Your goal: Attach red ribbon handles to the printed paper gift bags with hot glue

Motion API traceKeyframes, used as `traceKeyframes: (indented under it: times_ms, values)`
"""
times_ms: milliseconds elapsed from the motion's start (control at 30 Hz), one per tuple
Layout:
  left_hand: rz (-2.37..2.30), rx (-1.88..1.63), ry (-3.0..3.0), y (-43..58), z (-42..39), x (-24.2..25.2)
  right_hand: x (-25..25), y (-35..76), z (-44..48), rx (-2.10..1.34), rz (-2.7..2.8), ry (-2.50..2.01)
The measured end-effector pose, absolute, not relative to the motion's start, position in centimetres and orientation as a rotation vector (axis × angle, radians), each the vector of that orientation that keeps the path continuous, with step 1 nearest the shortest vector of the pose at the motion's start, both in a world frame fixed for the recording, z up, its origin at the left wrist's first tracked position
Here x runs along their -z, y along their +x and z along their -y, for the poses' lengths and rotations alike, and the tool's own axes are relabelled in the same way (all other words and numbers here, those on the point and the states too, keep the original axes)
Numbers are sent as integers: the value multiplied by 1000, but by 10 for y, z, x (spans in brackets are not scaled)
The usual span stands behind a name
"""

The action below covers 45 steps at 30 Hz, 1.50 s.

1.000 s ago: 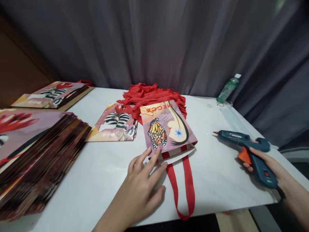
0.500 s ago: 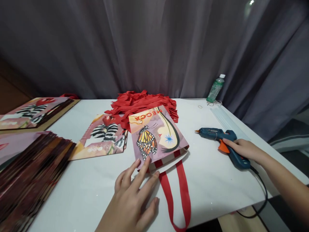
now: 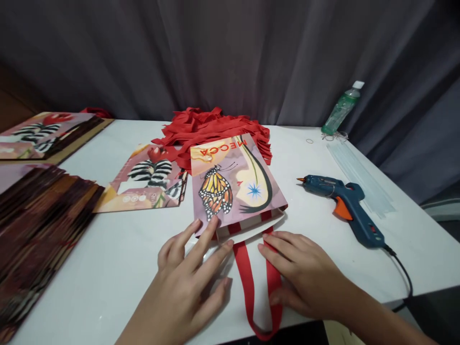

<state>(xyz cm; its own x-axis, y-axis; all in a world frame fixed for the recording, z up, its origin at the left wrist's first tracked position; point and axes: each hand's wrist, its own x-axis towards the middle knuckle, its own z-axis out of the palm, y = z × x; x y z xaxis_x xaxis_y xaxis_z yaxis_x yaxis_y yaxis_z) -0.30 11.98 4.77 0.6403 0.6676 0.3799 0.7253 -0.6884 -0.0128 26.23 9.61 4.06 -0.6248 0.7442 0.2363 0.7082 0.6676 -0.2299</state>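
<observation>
A paper gift bag printed with a butterfly, a face and the word MECCA lies flat, its open mouth toward me. From that mouth a red ribbon handle loops down to the table's front edge. My left hand is spread, its fingertips at the bag's lower left corner. Over the right strand of the ribbon rests my right hand, fingers stretched out and touching it. A dark blue glue gun with an orange trigger lies untouched on the right, nozzle pointing left.
Behind the bag is a heap of red ribbons. Flat printed bags lie left of it, with a thick bag stack nearer me. Clear glue sticks, a green bottle and rubber bands are at the right back.
My right hand has let go of the glue gun, leaving it on the table, and moved left onto the ribbon handle. My left hand stays at the bag's corner. The view has shifted slightly.
</observation>
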Motion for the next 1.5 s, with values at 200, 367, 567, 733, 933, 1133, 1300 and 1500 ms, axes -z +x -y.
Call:
traceKeyframes:
  times_ms: [200,367,567,733,933,1133,1300,1500]
  values:
    - [1138,504,-2716,-2,-121,-47,-29,273,-99,-133,2442,-1230]
    - [1186,520,-2751,-3,-121,-47,-28,272,-100,-148,2391,-1292]
    - [1209,534,-2767,-2,-120,-46,-34,274,-105,-324,2421,-1344]
    - [1223,540,-2781,0,-119,-46,-34,276,-105,-336,2398,-1325]
    - [1228,547,-2782,0,-118,-47,-35,278,-104,-311,2392,-1332]
    - [1276,557,-2772,1,-117,-45,-34,279,-105,-356,2400,-1331]
    - [1250,535,-2784,2,-117,-46,-39,277,-106,-410,2401,-1348]
    - [1255,537,-2779,2,-116,-48,-41,278,-106,-443,2399,-1365]
